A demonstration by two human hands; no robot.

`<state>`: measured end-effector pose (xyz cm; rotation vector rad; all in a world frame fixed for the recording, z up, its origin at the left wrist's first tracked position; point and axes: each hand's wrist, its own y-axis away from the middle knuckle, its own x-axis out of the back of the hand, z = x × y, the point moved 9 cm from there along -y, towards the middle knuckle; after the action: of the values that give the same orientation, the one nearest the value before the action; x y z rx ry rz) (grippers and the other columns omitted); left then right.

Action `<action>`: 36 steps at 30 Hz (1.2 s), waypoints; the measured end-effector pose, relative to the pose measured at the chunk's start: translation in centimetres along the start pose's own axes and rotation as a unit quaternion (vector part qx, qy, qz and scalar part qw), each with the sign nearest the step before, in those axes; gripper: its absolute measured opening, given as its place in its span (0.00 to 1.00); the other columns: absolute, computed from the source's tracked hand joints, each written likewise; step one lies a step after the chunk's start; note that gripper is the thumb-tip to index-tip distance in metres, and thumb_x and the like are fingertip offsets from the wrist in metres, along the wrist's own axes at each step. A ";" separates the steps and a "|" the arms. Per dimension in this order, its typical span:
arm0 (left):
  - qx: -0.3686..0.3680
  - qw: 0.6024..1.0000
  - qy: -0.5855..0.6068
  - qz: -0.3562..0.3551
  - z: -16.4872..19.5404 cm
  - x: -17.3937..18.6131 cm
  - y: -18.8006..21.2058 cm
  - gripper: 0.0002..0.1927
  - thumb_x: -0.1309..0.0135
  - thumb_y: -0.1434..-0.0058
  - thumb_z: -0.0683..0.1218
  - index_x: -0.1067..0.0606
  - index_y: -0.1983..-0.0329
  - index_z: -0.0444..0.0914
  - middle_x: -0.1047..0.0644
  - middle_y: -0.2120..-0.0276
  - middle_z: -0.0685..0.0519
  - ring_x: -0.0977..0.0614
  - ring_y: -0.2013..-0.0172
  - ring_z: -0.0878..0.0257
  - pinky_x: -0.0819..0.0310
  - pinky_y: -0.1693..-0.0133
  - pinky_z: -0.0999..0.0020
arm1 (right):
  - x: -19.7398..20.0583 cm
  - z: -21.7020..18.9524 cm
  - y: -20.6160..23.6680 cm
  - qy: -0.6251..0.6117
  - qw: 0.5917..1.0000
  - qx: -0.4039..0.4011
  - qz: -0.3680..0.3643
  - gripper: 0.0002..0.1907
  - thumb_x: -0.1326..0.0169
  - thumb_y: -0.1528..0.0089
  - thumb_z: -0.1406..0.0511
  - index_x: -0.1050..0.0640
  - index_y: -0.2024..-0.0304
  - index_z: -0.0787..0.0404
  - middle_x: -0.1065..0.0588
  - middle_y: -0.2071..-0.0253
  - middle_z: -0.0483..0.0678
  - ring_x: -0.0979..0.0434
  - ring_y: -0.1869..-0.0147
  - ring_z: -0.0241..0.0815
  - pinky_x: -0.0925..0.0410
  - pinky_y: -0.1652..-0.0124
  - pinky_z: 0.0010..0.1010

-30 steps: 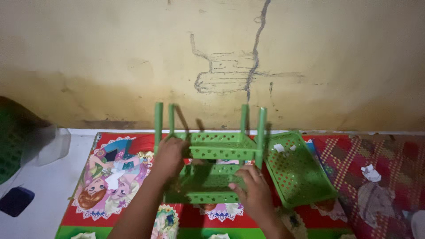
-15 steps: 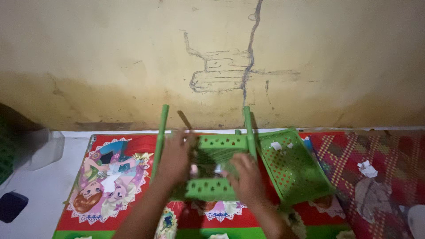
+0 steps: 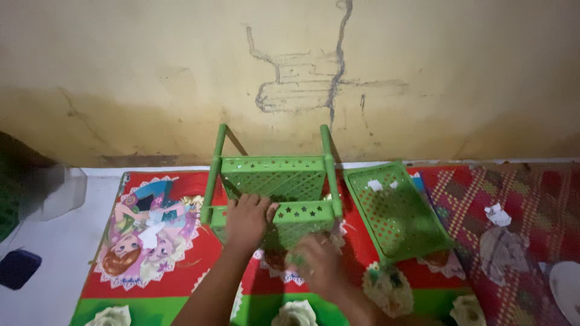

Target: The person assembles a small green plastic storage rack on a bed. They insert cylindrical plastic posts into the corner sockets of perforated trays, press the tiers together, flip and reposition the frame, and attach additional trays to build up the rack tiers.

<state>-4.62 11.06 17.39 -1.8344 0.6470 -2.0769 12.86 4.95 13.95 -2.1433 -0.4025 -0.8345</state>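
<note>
Far to my left, on the white floor [image 3: 42, 265], a dark blue thing [image 3: 18, 267] lies beside a blurred clear container [image 3: 60, 192]. Next comes the red mat [image 3: 217, 253] with its cartoon picture [image 3: 148, 232] and green border, spread along the foot of the cracked yellow wall [image 3: 302, 72].

On that mat, near the wall, stands the green rack [image 3: 272, 187] of perforated plastic, two posts rising from its far corners. My left hand [image 3: 249, 218] has its fingers hooked over the front rim of the rack's tray, the one with star-shaped holes, so this grip is closed on the rack. My right hand [image 3: 319, 265] is lower, just under the front of the same tray (it is blurred, and I cannot tell whether its grip is closed on anything or merely touching the plastic).

Just right of the rack, a loose green tray [image 3: 399, 211] lies tilted on the mat, with small white scraps in its far end. Farther right a woven red mat [image 3: 513, 205] carries a crumpled white paper [image 3: 496, 214], and a white plate [image 3: 568, 290] shows at the edge.
</note>
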 end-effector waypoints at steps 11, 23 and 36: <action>0.018 0.999 -0.003 -0.048 0.2 -1.1 1.0 0.19 0.55 0.31 0.61 0.23 0.61 0.45 0.22 0.64 0.52 0.23 0.57 0.52 0.37 0.55 0.49 | -11.2 5.0 7.4 0.112 0.954 -0.103 -0.259 0.24 0.35 0.45 0.56 0.24 0.50 0.58 0.32 0.40 0.53 0.33 0.38 0.63 0.37 0.45 0.56; 0.042 0.998 0.004 -0.056 0.2 -0.5 1.1 0.17 0.52 0.34 0.60 0.21 0.62 0.46 0.21 0.65 0.52 0.21 0.57 0.53 0.36 0.57 0.49 | -6.8 8.3 5.4 0.015 0.963 -0.221 -0.155 0.20 0.37 0.40 0.57 0.23 0.48 0.55 0.24 0.46 0.53 0.23 0.46 0.56 0.30 0.48 0.45; 0.008 0.990 0.062 -0.124 7.6 -1.6 -2.0 0.21 0.54 0.36 0.60 0.21 0.57 0.42 0.20 0.57 0.44 0.19 0.58 0.46 0.41 0.50 0.41 | 7.5 12.1 2.6 -0.142 0.935 -0.306 0.113 0.14 0.48 0.34 0.60 0.32 0.51 0.59 0.22 0.66 0.48 0.23 0.65 0.38 0.31 0.65 0.34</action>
<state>3.24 12.51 17.70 -1.8714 0.4489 -2.3625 24.98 12.61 11.82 -2.8402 -0.0226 -0.5592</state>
